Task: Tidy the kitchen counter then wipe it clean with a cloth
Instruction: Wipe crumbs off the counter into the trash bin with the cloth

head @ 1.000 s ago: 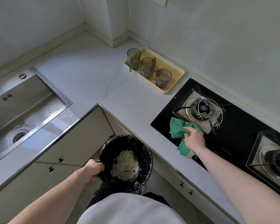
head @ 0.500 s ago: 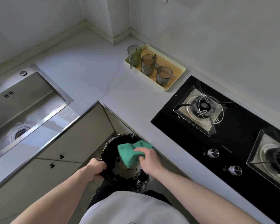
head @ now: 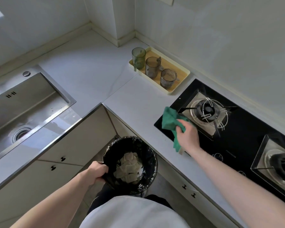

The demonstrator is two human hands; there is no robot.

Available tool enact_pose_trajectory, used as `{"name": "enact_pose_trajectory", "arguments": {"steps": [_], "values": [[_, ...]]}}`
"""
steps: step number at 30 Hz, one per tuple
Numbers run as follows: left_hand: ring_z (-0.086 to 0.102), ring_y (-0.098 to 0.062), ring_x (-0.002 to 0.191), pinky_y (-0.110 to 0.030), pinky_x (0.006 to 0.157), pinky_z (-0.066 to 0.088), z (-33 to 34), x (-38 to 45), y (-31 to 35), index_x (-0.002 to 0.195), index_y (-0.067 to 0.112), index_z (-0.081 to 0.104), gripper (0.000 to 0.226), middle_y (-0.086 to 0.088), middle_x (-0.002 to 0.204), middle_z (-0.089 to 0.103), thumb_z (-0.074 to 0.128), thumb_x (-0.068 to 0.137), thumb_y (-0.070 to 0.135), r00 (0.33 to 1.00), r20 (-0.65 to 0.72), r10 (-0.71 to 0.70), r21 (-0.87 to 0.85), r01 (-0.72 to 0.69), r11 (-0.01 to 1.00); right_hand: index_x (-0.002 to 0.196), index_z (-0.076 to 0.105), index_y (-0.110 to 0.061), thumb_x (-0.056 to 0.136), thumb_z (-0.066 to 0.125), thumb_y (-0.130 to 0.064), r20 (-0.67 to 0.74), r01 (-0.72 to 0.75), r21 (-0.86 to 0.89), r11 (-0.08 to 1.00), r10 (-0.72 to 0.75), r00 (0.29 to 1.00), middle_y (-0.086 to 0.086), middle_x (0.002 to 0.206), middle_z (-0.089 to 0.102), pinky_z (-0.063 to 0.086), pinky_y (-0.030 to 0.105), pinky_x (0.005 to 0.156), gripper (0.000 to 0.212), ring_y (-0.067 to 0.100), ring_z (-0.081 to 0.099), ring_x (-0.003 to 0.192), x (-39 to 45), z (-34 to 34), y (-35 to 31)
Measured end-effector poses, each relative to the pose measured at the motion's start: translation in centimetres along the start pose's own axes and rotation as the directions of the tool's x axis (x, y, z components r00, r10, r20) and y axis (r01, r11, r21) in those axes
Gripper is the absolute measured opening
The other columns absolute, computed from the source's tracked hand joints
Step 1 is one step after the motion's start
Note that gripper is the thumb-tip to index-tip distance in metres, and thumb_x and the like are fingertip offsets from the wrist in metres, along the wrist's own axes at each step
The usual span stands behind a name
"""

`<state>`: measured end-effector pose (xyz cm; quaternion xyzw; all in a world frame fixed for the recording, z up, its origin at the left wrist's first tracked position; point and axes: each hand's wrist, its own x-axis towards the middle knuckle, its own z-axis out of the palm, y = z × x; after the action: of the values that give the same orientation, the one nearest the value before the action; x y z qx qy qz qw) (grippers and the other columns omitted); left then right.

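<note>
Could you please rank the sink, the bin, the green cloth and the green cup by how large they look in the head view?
1. Sink
2. Bin, though it sits nearer the camera
3. Green cloth
4. Green cup, though it is farthest away

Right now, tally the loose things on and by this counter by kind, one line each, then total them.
Cups on the tray: 3 (green cup, middle cup, near cup)
Trays: 1 (tray)
Cloths: 1 (green cloth, gripped by the right hand)
Bins: 1 (black bin, its rim held by the left hand)
Total: 6
</note>
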<state>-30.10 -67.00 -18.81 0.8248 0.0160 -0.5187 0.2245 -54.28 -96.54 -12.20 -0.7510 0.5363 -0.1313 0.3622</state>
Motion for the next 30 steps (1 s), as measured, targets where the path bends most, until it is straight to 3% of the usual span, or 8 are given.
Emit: {"name": "enact_pose_trajectory", "arguments": {"steps": [2, 5, 10, 12, 15, 23, 26, 30], "values": [[0.061, -0.024, 0.042, -0.029, 0.043, 0.054, 0.1, -0.1, 0.1, 0.088, -0.004, 0.069, 0.021, -0.014, 0.065, 0.060, 0.053, 0.076, -0.007, 1.000, -0.005, 0.003, 0.004, -0.002, 1.000, 0.138, 0.059, -0.022, 0.101, 0.055, -0.022, -0.013, -0.035, -0.092, 0.995, 0.034, 0.999, 0.001, 0.136, 0.061, 0.047, 0.045, 0.108, 0.037, 0.026, 0.053, 0.129, 2.0, -1.1, 1.4], [0.060, -0.023, 0.040, -0.028, 0.040, 0.052, 0.1, 0.1, 0.0, 0.092, -0.006, 0.069, 0.022, -0.014, 0.066, 0.059, 0.053, 0.077, -0.008, 1.000, -0.007, -0.004, 0.013, 0.004, 1.000, 0.142, 0.056, -0.018, 0.101, 0.056, -0.015, 0.031, -0.109, -0.174, 0.979, 0.116, 0.993, 0.010, 0.138, 0.060, 0.046, 0.038, 0.103, 0.042, 0.030, 0.055, 0.127, 4.0, -1.3, 2.4], [0.067, -0.027, 0.049, -0.037, 0.052, 0.060, -0.1, 0.3, 0.2, 0.098, -0.010, 0.069, 0.028, -0.016, 0.071, 0.064, 0.054, 0.075, -0.007, 1.000, 0.013, -0.015, 0.007, 0.015, 1.000, 0.143, 0.054, -0.018, 0.099, 0.057, -0.016, 0.039, -0.212, -0.232, 0.949, 0.227, 0.973, 0.014, 0.138, 0.059, 0.050, 0.043, 0.102, 0.043, 0.034, 0.057, 0.123, 6.3, 0.9, 3.0], [0.068, -0.027, 0.049, -0.037, 0.051, 0.061, -0.2, 0.3, 0.4, 0.099, -0.010, 0.069, 0.028, -0.017, 0.071, 0.065, 0.053, 0.076, -0.007, 1.000, 0.020, -0.013, -0.005, 0.013, 1.000, 0.146, 0.050, -0.016, 0.100, 0.055, -0.018, 0.037, -0.211, -0.315, 0.925, 0.234, 0.972, 0.010, 0.151, 0.048, 0.041, 0.043, 0.111, 0.046, 0.034, 0.048, 0.135, 6.9, 1.9, 2.6], [0.068, -0.030, 0.051, -0.043, 0.066, 0.058, -0.4, 0.7, 0.3, 0.096, -0.010, 0.069, 0.028, -0.016, 0.068, 0.064, 0.054, 0.073, -0.005, 0.999, 0.029, -0.012, -0.006, 0.013, 1.000, 0.149, 0.046, -0.015, 0.101, 0.053, -0.022, 0.021, -0.247, -0.368, 0.896, 0.274, 0.962, 0.007, 0.158, 0.037, 0.037, 0.042, 0.111, 0.049, 0.035, 0.043, 0.137, 7.3, 2.7, 1.6], [0.069, -0.029, 0.056, -0.051, 0.074, 0.060, -0.4, 0.8, 0.4, 0.091, -0.005, 0.070, 0.023, -0.016, 0.071, 0.065, 0.054, 0.074, -0.005, 1.000, 0.014, -0.006, -0.006, 0.006, 1.000, 0.142, 0.055, -0.015, 0.099, 0.055, -0.015, 0.171, 0.082, -0.342, 0.936, -0.024, 0.985, -0.001, 0.147, 0.049, 0.038, 0.037, 0.113, 0.043, 0.022, 0.044, 0.136, 2.1, 5.4, 0.9], [0.070, -0.029, 0.057, -0.053, 0.070, 0.062, -0.3, 0.4, 0.5, 0.087, -0.002, 0.071, 0.022, -0.015, 0.070, 0.067, 0.053, 0.076, -0.006, 1.000, 0.007, -0.005, -0.003, 0.005, 1.000, 0.140, 0.058, -0.017, 0.099, 0.055, -0.013, 0.225, 0.124, -0.330, 0.936, -0.049, 0.973, -0.003, 0.143, 0.050, 0.038, 0.036, 0.113, 0.041, 0.020, 0.045, 0.134, -0.5, 6.6, 0.5], [0.069, -0.028, 0.052, -0.045, 0.059, 0.064, -0.2, 0.4, 0.5, 0.089, -0.003, 0.071, 0.022, -0.014, 0.066, 0.068, 0.053, 0.077, -0.007, 1.000, 0.011, -0.015, -0.001, 0.015, 1.000, 0.130, 0.066, -0.013, 0.093, 0.055, 0.000, 0.320, 0.156, -0.179, 0.971, -0.093, 0.943, 0.000, 0.134, 0.059, 0.033, 0.030, 0.115, 0.040, 0.021, 0.048, 0.127, -5.4, 10.1, -1.7]]}}
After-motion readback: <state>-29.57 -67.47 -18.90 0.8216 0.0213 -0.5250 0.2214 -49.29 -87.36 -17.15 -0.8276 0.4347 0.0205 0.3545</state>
